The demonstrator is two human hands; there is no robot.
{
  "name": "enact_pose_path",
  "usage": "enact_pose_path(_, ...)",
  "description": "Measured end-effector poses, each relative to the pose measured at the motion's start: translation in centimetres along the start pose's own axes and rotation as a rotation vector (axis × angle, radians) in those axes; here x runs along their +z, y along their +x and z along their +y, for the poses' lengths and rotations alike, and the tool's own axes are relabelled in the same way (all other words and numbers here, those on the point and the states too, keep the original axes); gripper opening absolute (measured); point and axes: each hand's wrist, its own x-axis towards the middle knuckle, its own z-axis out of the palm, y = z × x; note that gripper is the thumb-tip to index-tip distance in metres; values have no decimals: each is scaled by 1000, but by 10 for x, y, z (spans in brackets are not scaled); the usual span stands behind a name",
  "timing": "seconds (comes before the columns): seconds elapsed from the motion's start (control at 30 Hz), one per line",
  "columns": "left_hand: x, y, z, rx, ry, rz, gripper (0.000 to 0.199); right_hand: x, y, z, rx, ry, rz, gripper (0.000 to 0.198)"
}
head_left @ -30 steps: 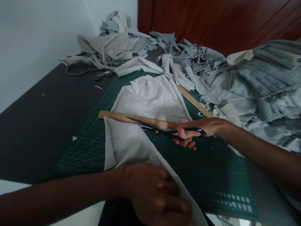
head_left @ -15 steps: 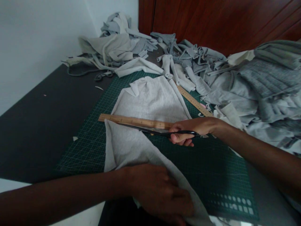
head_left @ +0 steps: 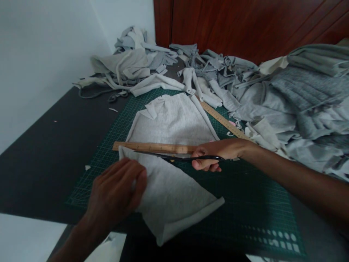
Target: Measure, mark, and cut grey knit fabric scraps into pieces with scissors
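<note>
My right hand (head_left: 207, 155) is closed round the handles of black scissors (head_left: 174, 158). Their blades point left, along the near side of a wooden ruler (head_left: 155, 147), over the top edge of a light grey fabric piece (head_left: 174, 196). That piece hangs towards me, its lower edge rolled. My left hand (head_left: 120, 189) has its fingers curled at the piece's left edge, seemingly gripping it; the fingertips are partly hidden. Beyond the ruler, a larger part of the same grey cloth (head_left: 174, 120) lies flat. Whether the two parts are still joined at the left is unclear.
A green cutting mat (head_left: 245, 203) lies under the cloth on a dark table (head_left: 68, 145). Heaped grey fabric scraps (head_left: 131, 65) are at the back, and stacked grey cloth (head_left: 308, 87) stands right. A second wooden ruler (head_left: 220, 118) lies slanted beyond my right hand.
My left hand has moved from the near right part of the fabric piece to its upper left edge. The piece's near right end now lies further left. The scissors have stayed along the ruler.
</note>
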Motion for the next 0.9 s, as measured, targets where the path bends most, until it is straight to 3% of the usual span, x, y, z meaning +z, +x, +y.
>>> enact_pose_path(0.03,2,-10,-4,-135,88,-93,15,1,0,1,0,-5,12,72)
enact_pose_path(0.07,4,-20,-7,-205,152,-106,16,1,0,1,3,-13,24,71)
enact_pose_path(0.2,13,-45,2,-332,212,-203,19,3,-1,3,12,-37,46,73)
enact_pose_path(0.4,19,-45,18,-396,150,-196,22,2,-2,1,16,-30,47,74)
enact_pose_path(0.53,22,-42,11,-502,116,-196,27,1,0,2,22,-34,20,72)
enact_pose_path(0.7,18,-40,-2,-691,198,-69,40,1,2,4,3,-16,28,71)
enact_pose_path(0.9,14,-37,-15,-796,200,-86,48,-1,3,6,6,12,35,69)
